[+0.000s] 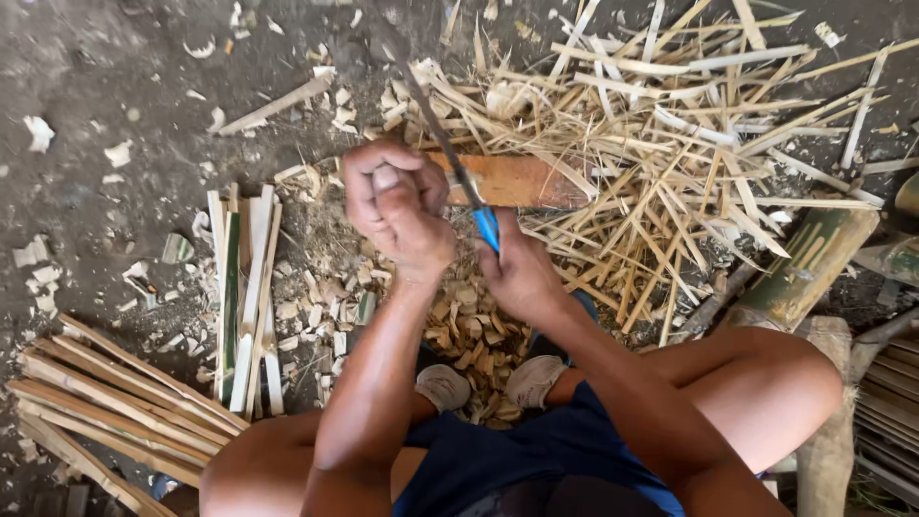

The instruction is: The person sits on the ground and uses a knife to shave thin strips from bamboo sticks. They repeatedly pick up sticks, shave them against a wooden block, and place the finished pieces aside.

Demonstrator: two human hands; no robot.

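Head view, looking down at a seated person w/ knees apart. Left hand (pixel 394 206) is fisted tight, fingers curled fully round something small; what it grips is mostly hidden inside the fist, prob. a thin bamboo piece, can't tell for sure. Right hand (pixel 517 273) is closed round the blue handle of a knife (pixel 459 177); the dark blade runs up and left past the left hand, its tip hard to make out against the ground. Just behind both hands lies a brown wooden block (pixel 517 180), partly covered by the hands and by a big pile of pale bamboo splints (pixel 689 144). Short offcut chips (pixel 469 330) are heaped btwn hands and shoes (pixel 488 383). A neat row of cut slats (pixel 244 297) lies to the left, longer strips (pixel 115 407) at lower left, cut off by the frame edge. Green bamboo section (pixel 814 263) at right, partly hidden by the knee.
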